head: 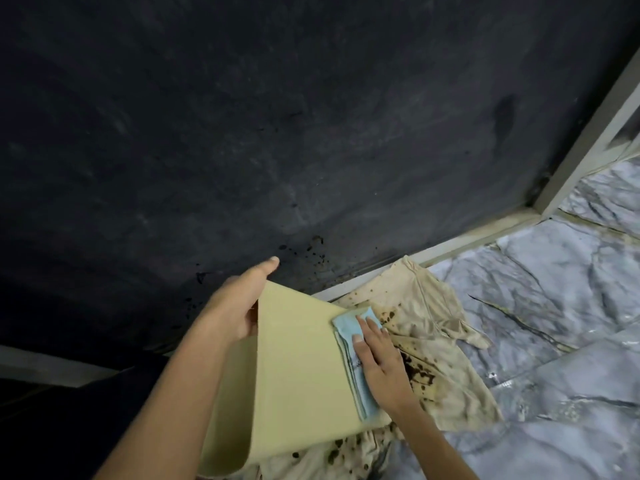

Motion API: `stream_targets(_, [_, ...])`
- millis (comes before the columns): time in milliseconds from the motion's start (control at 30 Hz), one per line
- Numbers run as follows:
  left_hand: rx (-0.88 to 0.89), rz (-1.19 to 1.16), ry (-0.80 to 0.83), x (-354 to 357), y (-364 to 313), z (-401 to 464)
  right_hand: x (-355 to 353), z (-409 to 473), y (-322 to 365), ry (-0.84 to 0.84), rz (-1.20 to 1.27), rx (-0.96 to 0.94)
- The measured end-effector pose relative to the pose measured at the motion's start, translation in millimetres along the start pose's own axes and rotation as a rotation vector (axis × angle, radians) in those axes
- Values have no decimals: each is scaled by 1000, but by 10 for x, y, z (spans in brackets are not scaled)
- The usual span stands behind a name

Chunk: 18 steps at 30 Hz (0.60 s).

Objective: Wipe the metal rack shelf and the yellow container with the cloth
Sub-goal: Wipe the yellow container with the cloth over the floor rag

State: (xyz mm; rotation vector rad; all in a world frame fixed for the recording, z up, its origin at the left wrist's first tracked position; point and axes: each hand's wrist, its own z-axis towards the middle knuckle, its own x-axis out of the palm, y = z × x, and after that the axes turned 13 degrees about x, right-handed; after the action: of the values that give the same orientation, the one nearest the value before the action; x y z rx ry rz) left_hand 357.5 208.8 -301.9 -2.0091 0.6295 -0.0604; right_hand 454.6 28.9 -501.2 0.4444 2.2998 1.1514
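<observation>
The yellow container [298, 368] lies tilted on its side in the lower middle, its open mouth facing left. My left hand [235, 303] grips its upper left rim, thumb pointing up. A folded light blue cloth [349, 344] lies flat along the container's right edge. My right hand [377, 362] presses on that cloth with the fingers stretched out. The dark, grimy metal rack shelf [277, 133] fills the upper part of the view, with black specks near its front edge.
A stained beige rag [440, 344] lies spread under and to the right of the container. The shelf's pale metal frame [478, 240] runs along its front and right side. Grey marbled floor tiles [561, 306] lie at the right.
</observation>
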Motion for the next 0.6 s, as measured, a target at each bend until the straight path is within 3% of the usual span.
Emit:
stream_targets(200, [92, 271, -152, 144, 92, 75, 164, -123, -6, -105, 84, -34])
stream_targets(367, [225, 433, -176, 106, 190, -731, 318, -467, 70, -339, 312, -90])
stream_targets(500, [336, 359, -116, -74, 409, -1282, 245, -674, 437, -435, 337, -208])
stream_targets(600, [299, 248, -84, -128, 673, -1493, -8, -699, 725, -396, 115, -309])
